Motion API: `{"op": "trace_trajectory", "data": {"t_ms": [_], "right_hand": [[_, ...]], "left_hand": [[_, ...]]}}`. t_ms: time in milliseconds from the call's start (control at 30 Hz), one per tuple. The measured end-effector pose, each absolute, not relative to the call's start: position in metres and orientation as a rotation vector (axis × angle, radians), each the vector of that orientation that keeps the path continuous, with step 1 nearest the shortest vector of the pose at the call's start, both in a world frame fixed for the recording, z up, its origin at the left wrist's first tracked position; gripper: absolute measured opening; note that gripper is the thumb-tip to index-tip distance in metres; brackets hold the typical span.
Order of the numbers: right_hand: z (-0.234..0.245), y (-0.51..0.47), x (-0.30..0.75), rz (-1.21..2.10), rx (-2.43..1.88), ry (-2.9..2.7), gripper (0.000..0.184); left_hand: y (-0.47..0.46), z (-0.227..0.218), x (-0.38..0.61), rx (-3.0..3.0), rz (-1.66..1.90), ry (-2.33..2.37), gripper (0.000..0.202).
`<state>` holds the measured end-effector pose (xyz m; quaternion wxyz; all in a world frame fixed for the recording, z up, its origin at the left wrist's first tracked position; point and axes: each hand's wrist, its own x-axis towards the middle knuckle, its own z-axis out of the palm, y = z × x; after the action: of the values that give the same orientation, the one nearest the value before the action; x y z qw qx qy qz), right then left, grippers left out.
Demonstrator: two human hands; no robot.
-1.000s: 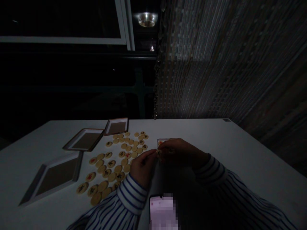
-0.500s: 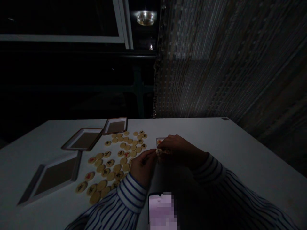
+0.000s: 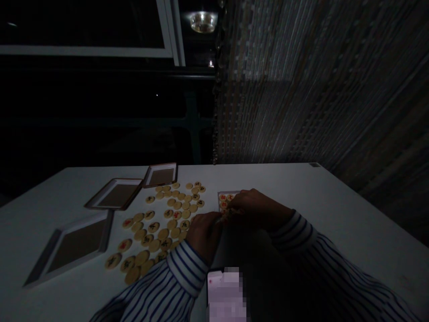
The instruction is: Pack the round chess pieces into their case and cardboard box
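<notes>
A small shallow box (image 3: 219, 193) holds round Chinese chess pieces (image 3: 223, 197) with red characters, in rows. My right hand (image 3: 253, 205) reaches over the box from the right and covers much of it. Its fingers are bent together on a piece among those in the box, dimly seen. Close to the box's near left side is my left hand (image 3: 203, 231), fingers curled in; what they hold is hidden in shadow. To its left, many loose wooden chess pieces (image 3: 163, 234) lie spread on the white table (image 3: 284, 183), some face down, others with black or red characters.
Three shallow open trays or lids lie left of the pieces: a white one (image 3: 106, 232) nearest, a brown-edged one (image 3: 139, 182) behind it, another (image 3: 176, 172) farther back. A lit phone (image 3: 224, 295) lies at the near edge. A string curtain (image 3: 268, 89) hangs behind.
My right hand has shifted slightly right, uncovering more red pieces in the box. The piece seen between both hands before no longer shows clearly. My left hand has dipped a little nearer to me.
</notes>
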<state>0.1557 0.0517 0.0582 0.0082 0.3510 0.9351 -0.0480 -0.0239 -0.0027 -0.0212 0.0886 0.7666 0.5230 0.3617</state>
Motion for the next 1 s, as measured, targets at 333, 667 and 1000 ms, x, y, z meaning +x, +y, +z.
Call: {"op": "trace_trajectory", "data": {"t_ms": [333, 667, 1000], "right_hand": [[0.0595, 0.0488, 0.154, -0.065, 1.114, 2.811, 0.032], [0.0526, 0.0513, 0.153, 0.003, 1.1, 2.785, 0.034], [0.0549, 0.0486, 0.1518, -0.016, 1.152, 2.766, 0.029]], "left_hand": [[-0.0008, -0.0293, -0.0256, 2.398, 0.971, 1.542, 0.022], [-0.0025, -0.0239, -0.0229, 2.366, 0.924, 1.545, 0.024], [-0.0015, -0.0268, -0.0241, 2.401, 0.933, 1.511, 0.024]]}}
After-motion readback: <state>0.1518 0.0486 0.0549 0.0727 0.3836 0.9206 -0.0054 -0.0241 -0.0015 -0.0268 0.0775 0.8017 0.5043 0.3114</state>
